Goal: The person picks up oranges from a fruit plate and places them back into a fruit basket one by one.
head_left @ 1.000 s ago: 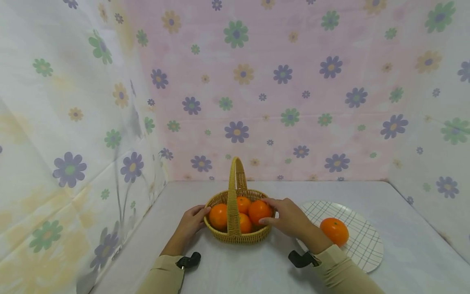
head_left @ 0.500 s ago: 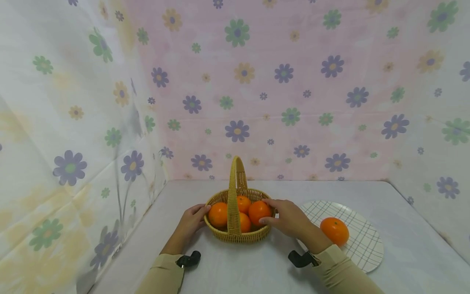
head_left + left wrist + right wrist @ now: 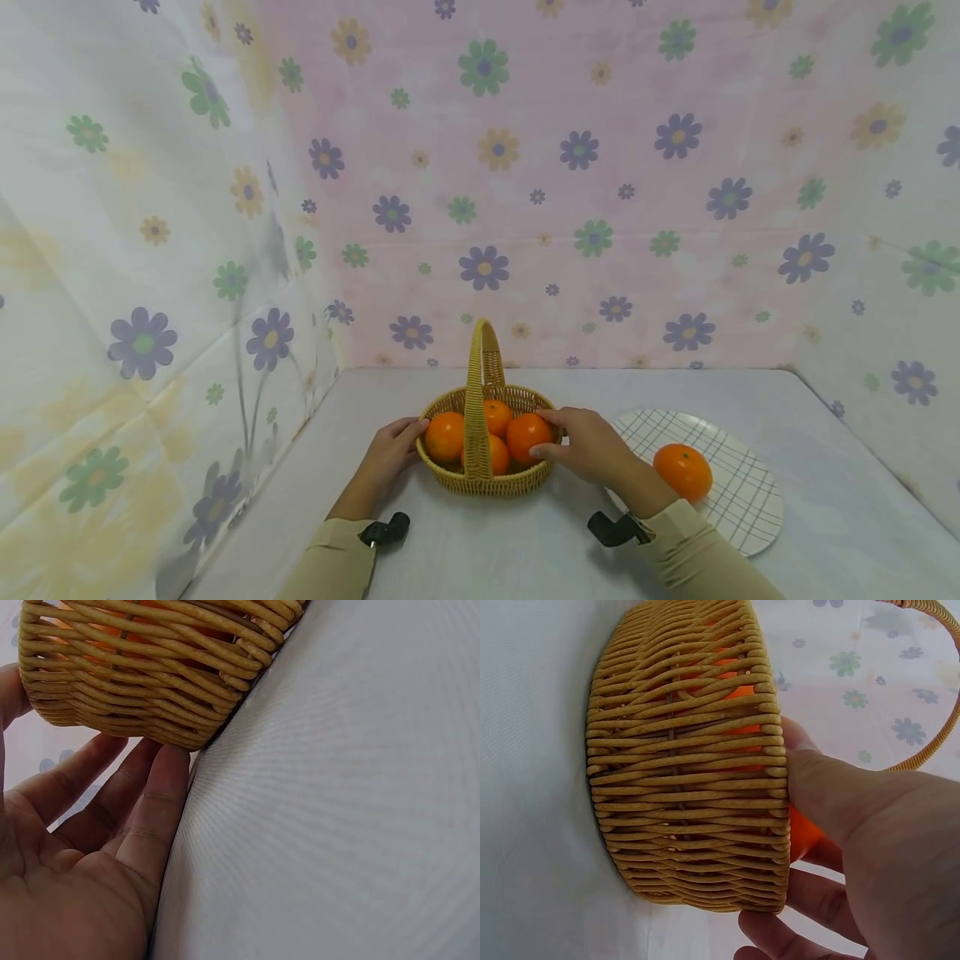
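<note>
A yellow wicker basket (image 3: 491, 485) with a tall arched handle stands upright on the table, holding several mandarins. My left hand (image 3: 390, 454) holds the basket's left side, its thumb at the rim; in the left wrist view the fingers (image 3: 161, 795) touch the woven wall low down. At the right end, my right hand (image 3: 588, 446) has thumb and forefinger around a mandarin (image 3: 527, 437) inside the basket. The right wrist view shows its thumb over the rim and other fingers outside the wall. Part of that mandarin is hidden by the hand and weave.
To the right lies a white plate with a grid pattern (image 3: 738, 500), bearing one mandarin (image 3: 682, 472), partly behind the right forearm. A pale cloth covers the table (image 3: 480, 550). Flowered curtains (image 3: 525, 183) hang at the back and sides.
The mandarin at my right hand has shifted very slightly left within the basket. Both hands and the basket are otherwise almost still.
</note>
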Demonstrator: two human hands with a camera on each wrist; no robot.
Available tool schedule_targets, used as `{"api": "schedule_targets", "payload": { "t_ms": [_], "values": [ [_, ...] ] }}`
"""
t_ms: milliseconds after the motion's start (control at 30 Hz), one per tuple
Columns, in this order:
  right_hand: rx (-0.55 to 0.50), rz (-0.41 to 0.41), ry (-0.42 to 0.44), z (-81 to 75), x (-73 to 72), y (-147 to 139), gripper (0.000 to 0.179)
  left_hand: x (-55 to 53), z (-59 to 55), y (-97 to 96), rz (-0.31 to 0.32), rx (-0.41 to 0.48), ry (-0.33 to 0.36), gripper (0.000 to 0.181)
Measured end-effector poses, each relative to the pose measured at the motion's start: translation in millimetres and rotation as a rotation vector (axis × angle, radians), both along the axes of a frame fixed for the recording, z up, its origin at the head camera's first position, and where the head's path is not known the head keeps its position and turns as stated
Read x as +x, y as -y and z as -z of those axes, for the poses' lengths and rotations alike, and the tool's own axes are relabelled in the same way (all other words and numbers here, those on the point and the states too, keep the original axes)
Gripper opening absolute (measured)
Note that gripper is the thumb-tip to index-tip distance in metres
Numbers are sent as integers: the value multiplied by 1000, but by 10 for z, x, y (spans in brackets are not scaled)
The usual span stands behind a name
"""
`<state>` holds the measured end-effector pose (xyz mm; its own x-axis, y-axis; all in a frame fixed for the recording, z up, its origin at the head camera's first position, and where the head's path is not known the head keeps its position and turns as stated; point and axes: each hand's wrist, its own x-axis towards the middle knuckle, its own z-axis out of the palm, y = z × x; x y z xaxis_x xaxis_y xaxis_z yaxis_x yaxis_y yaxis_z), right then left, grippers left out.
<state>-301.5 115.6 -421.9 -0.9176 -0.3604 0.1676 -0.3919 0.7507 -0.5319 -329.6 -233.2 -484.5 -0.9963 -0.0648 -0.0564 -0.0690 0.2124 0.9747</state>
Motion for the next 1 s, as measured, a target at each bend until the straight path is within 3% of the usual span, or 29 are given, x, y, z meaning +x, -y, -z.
{"api": "schedule_targets", "payload": {
  "t_ms": [400,700,1000],
  "values": [
    [-4,56,5,34,-17,7,61,-22,16,-1,-15,-9,13,61],
    [-3,53,17,33,-26,8,59,-19,12,-2,-9,-2,4,60],
    [3,58,-15,20,-26,-24,41,-39,6,19,-12,13,18,58]
  ]
}}
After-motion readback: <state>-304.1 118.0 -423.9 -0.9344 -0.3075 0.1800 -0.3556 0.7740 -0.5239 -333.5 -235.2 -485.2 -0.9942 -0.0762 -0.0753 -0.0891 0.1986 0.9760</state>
